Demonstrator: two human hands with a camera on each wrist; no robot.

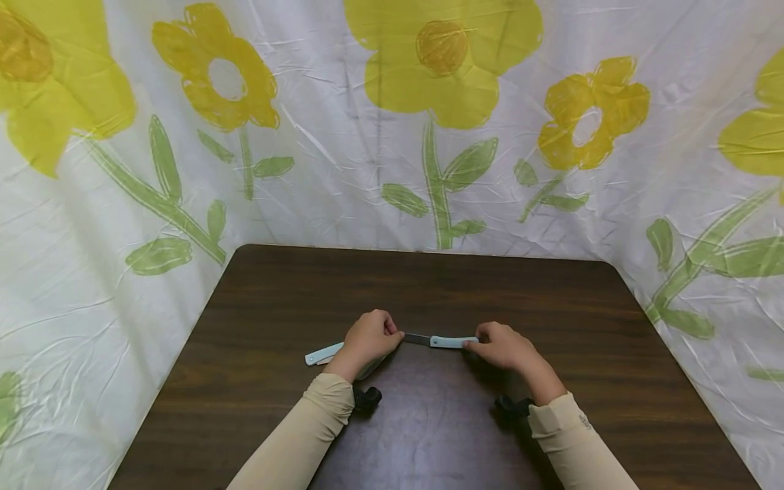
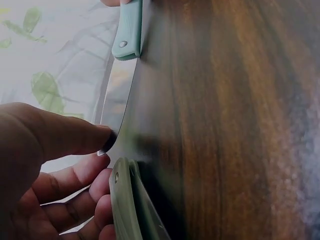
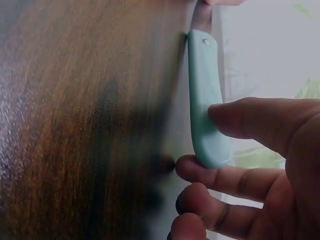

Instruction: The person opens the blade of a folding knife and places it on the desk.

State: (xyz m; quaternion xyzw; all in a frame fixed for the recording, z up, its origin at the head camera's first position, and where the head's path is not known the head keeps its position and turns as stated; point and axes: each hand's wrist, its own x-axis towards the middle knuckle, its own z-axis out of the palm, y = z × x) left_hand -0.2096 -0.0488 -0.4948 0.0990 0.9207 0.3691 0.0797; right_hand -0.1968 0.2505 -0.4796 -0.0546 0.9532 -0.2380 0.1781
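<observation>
A folding knife with a pale blue-green handle point(image 1: 450, 342) is held level just over the table, its blade point(image 2: 117, 92) swung out of the handle. The left hand point(image 1: 369, 338) pinches the blade near its tip between thumb and index finger. At the other end, the right hand point(image 1: 507, 347) grips the butt of the handle with thumb and fingers. Beside and partly behind the left hand lies another pale blue-green folding handle point(image 1: 322, 354); the left wrist view shows a similar riveted handle point(image 2: 122, 200) close under the curled fingers. The hand hides part of it.
The dark wood-grain table point(image 1: 490, 292) has rounded far corners. A white curtain point(image 1: 324, 136) with painted yellow flowers hangs around its far side and both flanks. Black straps with small devices point(image 1: 367, 399) sit on both wrists.
</observation>
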